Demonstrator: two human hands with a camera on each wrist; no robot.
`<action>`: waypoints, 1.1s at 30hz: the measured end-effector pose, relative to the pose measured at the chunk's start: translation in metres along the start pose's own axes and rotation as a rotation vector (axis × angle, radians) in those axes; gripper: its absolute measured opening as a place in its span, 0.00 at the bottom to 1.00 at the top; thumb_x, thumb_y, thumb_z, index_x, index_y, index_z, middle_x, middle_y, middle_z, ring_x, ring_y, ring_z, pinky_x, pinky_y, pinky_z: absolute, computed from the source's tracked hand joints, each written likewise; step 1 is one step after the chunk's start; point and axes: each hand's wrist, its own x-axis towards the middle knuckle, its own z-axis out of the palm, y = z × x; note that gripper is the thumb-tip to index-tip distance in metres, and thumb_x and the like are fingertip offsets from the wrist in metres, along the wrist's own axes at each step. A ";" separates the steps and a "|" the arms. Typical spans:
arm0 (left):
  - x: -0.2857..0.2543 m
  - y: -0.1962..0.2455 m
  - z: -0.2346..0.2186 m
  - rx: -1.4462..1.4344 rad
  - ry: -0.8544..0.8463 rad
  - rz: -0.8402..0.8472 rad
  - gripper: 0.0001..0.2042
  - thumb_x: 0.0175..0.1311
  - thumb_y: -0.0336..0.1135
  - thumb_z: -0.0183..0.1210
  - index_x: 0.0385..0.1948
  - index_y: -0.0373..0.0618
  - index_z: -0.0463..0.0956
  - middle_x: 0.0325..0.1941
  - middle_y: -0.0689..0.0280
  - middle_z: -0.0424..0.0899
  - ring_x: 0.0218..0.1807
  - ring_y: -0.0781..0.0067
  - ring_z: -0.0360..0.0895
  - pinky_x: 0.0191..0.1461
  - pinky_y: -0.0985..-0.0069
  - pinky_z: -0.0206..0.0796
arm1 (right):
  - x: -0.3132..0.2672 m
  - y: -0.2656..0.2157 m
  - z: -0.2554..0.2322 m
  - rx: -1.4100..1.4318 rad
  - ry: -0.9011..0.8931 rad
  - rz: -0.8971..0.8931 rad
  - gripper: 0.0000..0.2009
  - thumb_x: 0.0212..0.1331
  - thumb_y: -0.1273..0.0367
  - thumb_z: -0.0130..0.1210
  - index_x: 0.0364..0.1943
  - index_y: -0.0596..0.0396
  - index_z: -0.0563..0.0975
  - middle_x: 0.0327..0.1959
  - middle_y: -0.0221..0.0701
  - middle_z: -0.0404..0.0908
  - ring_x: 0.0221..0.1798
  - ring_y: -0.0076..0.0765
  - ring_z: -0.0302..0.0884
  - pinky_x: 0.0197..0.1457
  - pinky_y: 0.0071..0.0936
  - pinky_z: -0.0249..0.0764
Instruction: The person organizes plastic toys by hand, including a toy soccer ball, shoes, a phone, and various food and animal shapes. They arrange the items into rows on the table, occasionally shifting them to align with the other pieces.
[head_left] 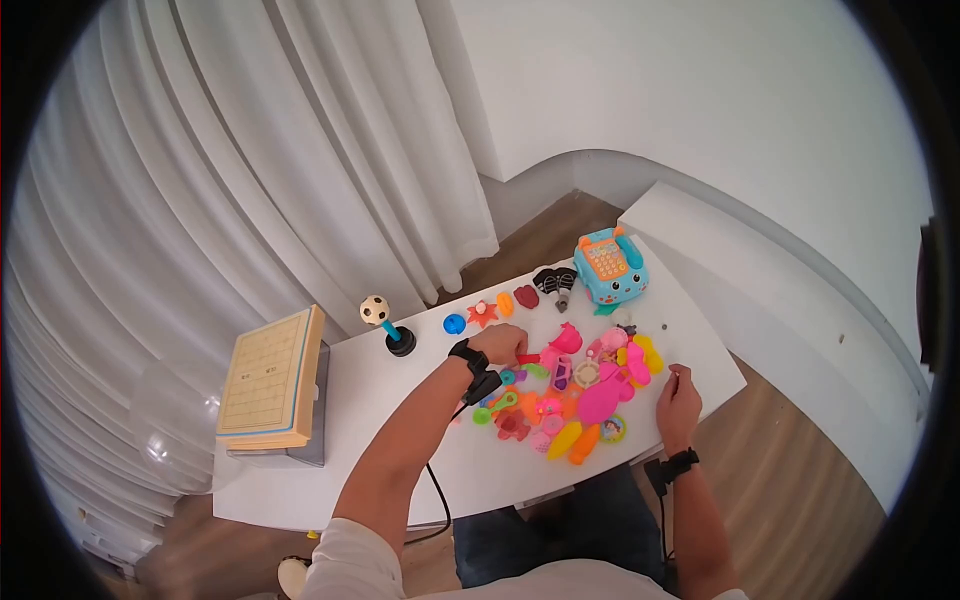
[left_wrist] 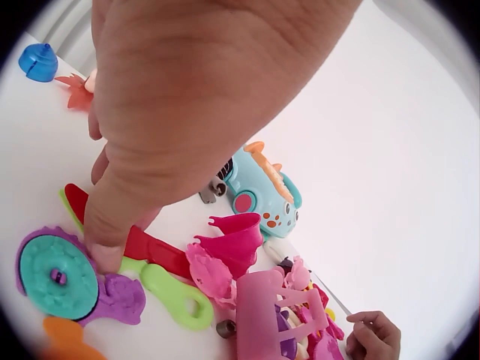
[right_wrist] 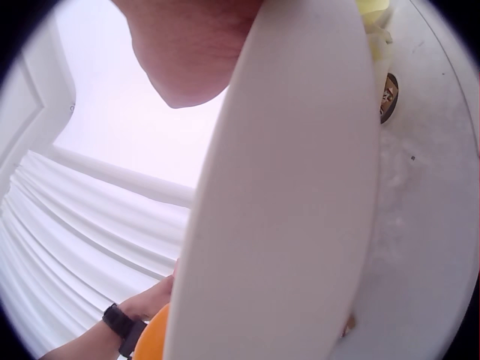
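My left hand [head_left: 497, 345] reaches over the far side of a toy pile. In the left wrist view its thumb and fingers pinch a long, flat red toy piece [left_wrist: 161, 251]. A lime-green handle-like piece with a hole [left_wrist: 180, 300] lies against it. Beside the thumb is a purple toy with a turquoise disc [left_wrist: 58, 276]. A pink cup-like toy [left_wrist: 232, 244] sits past the red piece's end. My right hand [head_left: 680, 405] rests at the table's right edge, fingers loosely curled, nothing visible in it. The right wrist view shows mostly the white table edge [right_wrist: 277, 187].
A blue toy telephone [head_left: 610, 268] stands at the back right, beside black-and-white figures [head_left: 555, 283]. Along the back edge lie a blue piece [head_left: 454, 324] and a red leaf-shaped piece [head_left: 482, 313]. Leftward stand a soccer-ball toy [head_left: 375, 310] and a boxed board [head_left: 268, 380].
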 end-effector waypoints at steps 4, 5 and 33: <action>-0.011 -0.002 0.003 0.129 0.016 0.036 0.16 0.50 0.40 0.80 0.39 0.47 0.87 0.39 0.61 0.91 0.48 0.54 0.88 0.49 0.59 0.78 | 0.000 0.007 0.006 0.008 0.065 -0.073 0.07 0.77 0.72 0.52 0.51 0.53 0.80 0.27 0.47 0.82 0.31 0.56 0.83 0.35 0.47 0.74; -0.017 0.001 0.002 0.162 0.030 0.040 0.15 0.52 0.40 0.79 0.38 0.46 0.87 0.40 0.60 0.91 0.47 0.55 0.88 0.48 0.59 0.77 | 0.000 0.008 0.007 0.005 0.059 -0.072 0.07 0.77 0.72 0.52 0.51 0.53 0.80 0.27 0.47 0.82 0.31 0.56 0.83 0.35 0.47 0.74; -0.230 0.099 0.005 0.040 0.528 0.181 0.12 0.63 0.23 0.66 0.47 0.44 0.80 0.38 0.57 0.89 0.43 0.48 0.85 0.56 0.57 0.75 | -0.027 -0.218 0.022 0.193 -1.074 -0.806 0.10 0.70 0.65 0.58 0.44 0.54 0.88 0.41 0.41 0.89 0.49 0.51 0.86 0.51 0.47 0.81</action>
